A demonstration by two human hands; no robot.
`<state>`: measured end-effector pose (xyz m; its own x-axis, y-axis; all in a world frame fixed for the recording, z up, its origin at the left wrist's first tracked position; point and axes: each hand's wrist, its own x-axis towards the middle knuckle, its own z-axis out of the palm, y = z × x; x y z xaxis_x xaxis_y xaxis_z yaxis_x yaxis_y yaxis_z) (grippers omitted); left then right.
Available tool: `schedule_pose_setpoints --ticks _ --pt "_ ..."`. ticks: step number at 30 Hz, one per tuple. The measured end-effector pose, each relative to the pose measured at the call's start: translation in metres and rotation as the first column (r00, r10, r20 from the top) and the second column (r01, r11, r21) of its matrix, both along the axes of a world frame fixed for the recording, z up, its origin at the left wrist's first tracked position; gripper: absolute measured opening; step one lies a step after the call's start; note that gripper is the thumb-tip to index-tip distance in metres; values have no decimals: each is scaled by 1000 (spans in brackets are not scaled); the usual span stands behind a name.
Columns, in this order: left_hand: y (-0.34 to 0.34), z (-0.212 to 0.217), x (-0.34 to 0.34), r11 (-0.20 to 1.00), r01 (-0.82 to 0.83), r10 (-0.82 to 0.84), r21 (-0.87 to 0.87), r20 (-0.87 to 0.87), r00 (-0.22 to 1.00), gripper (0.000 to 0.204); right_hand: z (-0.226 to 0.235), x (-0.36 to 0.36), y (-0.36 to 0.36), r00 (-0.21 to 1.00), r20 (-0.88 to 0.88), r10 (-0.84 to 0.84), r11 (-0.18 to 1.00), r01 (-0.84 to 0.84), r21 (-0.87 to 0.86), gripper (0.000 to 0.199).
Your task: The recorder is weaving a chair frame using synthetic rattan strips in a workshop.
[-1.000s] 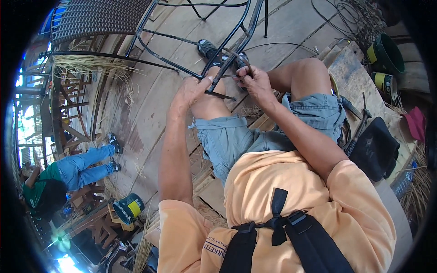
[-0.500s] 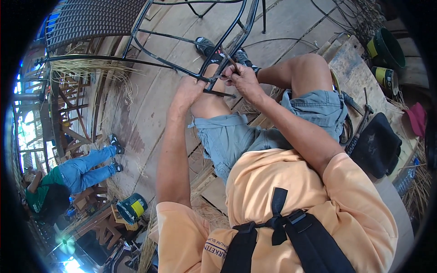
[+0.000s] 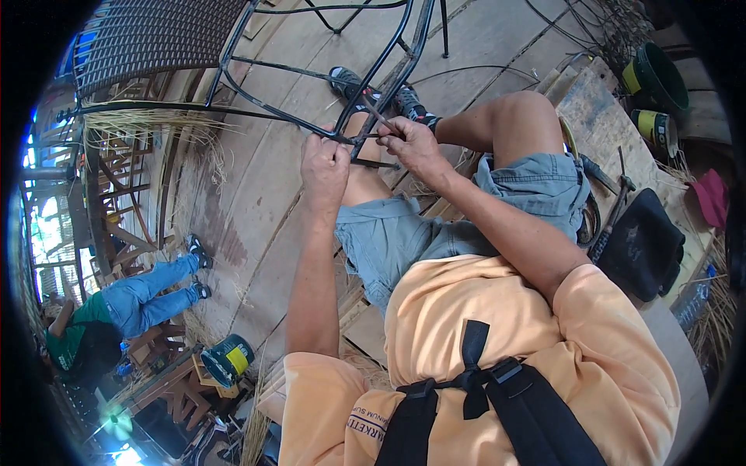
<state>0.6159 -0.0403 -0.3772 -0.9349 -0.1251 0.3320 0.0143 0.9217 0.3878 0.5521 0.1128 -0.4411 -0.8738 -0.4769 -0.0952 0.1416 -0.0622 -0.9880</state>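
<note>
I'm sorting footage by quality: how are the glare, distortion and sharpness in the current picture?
Head view: a bright light flares at lower left, and daylight whitens parts of the left edge; head view: the co-worker appears tipped sideways; head view: left hand and right hand look fairly sharp, finer detail unclear.

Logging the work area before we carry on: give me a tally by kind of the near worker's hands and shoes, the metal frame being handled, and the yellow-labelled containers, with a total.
Hands: 2
Shoes: 2
Black metal frame: 1
Yellow-labelled containers: 3
Total: 8
</note>
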Motion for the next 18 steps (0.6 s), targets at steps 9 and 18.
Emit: schedule_pose_setpoints --ticks 9,18 --pt "19 13 23 943 -148 92 -299 -193 977 11 13 -1 2 991 -124 48 992 -33 118 15" --pt "66 8 49 995 -101 99 -13 -86 991 19 16 21 6 855 -478 203 978 -201 57 28"
